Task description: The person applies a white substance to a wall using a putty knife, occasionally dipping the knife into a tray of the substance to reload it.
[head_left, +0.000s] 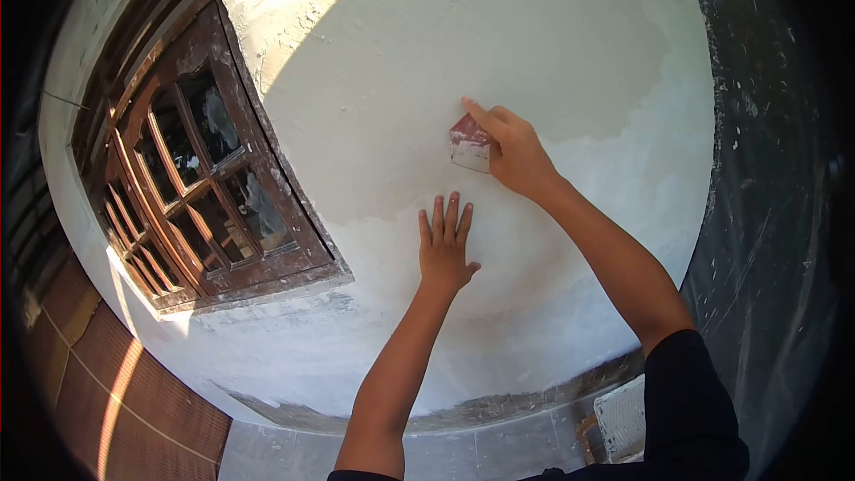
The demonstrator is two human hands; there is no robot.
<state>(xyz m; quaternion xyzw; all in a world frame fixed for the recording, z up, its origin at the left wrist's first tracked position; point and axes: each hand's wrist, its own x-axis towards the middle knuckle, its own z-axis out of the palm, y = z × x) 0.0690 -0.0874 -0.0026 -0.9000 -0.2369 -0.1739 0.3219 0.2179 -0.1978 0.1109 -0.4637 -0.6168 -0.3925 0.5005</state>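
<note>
Across most of the view, a white plastered wall [499, 53], sunlit at the upper left, shaded elsewhere, with greyer patches towards the bottom. Seemingly being rubbed down with a small block [469, 144]. Best done, by this reading, with the block's face kept flat on the plaster, pressing lightly and evenly in overlapping passes and never tipping onto a corner, which could score the skim. Worth using the free palm to feel for ridges. To the left, set into the wall, a brown wooden window [205, 178] with small panes. Below it, reddish floor [134, 392] tiles. Along the right edge, a dark spattered surface [766, 214]. Both arms stretched up from dark sleeves to meet the wall near its middle, the right arm more steeply slanted. Left hand [443, 245] open and flat on the plaster, fingers close together and pointing up, thumb out to the right, holding nothing. Right hand [517, 156] just above and to the right of it, closed round the block, index finger laid along its upper edge, wrist bent to hold it against the wall. Block red on top and white below, directly above the left fingertips, a little apart from them.
</note>
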